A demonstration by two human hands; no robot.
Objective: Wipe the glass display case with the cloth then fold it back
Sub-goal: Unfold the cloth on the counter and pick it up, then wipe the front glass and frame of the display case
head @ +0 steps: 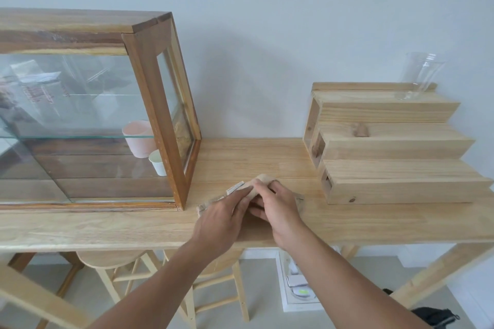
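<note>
Pale wall (267, 21) backs the long wooden table (133, 227) you stand at, and the glass display case (149, 104) serves as your landmark on its left part, wood-framed with a glass shelf. Inside the case, near its right end, sit a pink cup (137, 136) and below it a smaller white cup (158, 165). Well to the right of the case stands a stepped wooden riser (387, 147), with a clear glass vase (419, 75) on its top step. Just right of the case's front corner lies the beige cloth (242, 187), bunched on the table. Your left hand (224, 219) pinches it with fingers reaching forward over it, and your right hand (278, 208) grips its far fold with curled fingers.
</note>
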